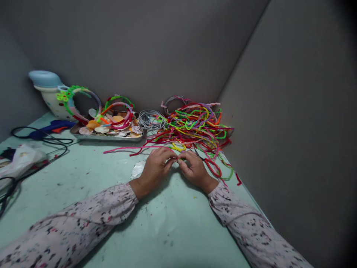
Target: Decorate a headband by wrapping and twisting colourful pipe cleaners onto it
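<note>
Our left hand (154, 168) and right hand (194, 169) are curled closed, fingertips meeting to pinch what appears to be a thin pink fuzzy pipe cleaner (131, 149), probably tightly enough to stop the springy stem slipping. Just beyond the hands, a tangled heap of multicoloured pipe cleaners (192, 126) lies within easy reach. Farther ahead and left, a shallow steel tray (107, 137) holds seashells.
</note>
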Tool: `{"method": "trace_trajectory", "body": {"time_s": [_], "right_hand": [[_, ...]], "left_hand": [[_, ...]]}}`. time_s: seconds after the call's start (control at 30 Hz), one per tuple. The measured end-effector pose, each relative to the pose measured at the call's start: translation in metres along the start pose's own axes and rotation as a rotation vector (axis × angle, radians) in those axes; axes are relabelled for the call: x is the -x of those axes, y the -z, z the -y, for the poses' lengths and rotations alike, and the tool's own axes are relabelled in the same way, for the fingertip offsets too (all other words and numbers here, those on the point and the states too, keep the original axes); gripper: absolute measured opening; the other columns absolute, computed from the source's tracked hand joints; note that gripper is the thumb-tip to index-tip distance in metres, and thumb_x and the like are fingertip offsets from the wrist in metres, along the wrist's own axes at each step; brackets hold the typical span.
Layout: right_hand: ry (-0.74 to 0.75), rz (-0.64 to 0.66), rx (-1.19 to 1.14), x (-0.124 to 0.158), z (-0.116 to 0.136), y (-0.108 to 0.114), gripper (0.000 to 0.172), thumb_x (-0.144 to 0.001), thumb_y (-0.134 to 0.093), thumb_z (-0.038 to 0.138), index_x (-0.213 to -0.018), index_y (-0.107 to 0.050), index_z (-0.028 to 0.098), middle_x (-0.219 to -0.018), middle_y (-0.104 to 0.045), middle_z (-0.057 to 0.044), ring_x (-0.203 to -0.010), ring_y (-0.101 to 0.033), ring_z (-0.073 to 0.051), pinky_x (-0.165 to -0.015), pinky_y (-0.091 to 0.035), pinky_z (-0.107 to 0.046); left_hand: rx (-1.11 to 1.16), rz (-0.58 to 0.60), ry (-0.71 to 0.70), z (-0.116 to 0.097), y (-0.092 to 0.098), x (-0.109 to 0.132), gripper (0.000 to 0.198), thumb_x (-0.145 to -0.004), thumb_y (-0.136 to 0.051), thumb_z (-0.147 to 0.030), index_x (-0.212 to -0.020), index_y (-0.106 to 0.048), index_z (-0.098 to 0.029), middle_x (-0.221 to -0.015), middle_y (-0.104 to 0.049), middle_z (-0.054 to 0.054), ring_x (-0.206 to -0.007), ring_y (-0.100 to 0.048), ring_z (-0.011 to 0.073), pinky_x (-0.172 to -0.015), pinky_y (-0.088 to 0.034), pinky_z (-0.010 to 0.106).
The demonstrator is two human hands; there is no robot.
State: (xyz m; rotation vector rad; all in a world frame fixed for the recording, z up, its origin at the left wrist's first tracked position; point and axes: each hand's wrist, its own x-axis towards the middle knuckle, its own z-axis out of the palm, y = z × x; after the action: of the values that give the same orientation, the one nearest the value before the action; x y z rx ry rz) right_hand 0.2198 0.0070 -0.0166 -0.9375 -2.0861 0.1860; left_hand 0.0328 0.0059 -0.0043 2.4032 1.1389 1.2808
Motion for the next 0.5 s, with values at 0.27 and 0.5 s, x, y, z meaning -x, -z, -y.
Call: {"method": "trace_trajectory", "body": {"time_s": [0.27,0.5], "right_hand": [[-0.004,-0.001,0.007,0.0,-0.0008,-0.0006,0.008,-0.091,-0.051,0.022,-0.094,-0.059,0.022,-0.089,-0.064,-0.006,-0.087,-0.058,-0.022,-0.081,-0.047,-0.039],[0.0,0.005,0.016,0.0001,0.0001,0.0001,0.009,-0.091,-0.05,0.022,-0.094,-0.058,0.022,-0.088,-0.063,-0.006,-0.087,-0.058,-0.022,-0.079,-0.047,-0.038]], "left_hand": [[-0.015,-0.006,-0.004,0.0026,-0.0011,0.0008,0.01,-0.087,-0.06,-0.018,-0.093,-0.068,-0.021,-0.093,-0.065,0.004,-0.087,-0.059,0.0182,-0.079,-0.045,0.032],[-0.043,0.038,-0.015,0.0004,0.0007,0.0006,0.01,-0.089,-0.058,-0.017,-0.092,-0.067,-0.019,-0.093,-0.066,0.005,-0.087,-0.058,0.0188,-0.078,-0.043,0.033]]}}
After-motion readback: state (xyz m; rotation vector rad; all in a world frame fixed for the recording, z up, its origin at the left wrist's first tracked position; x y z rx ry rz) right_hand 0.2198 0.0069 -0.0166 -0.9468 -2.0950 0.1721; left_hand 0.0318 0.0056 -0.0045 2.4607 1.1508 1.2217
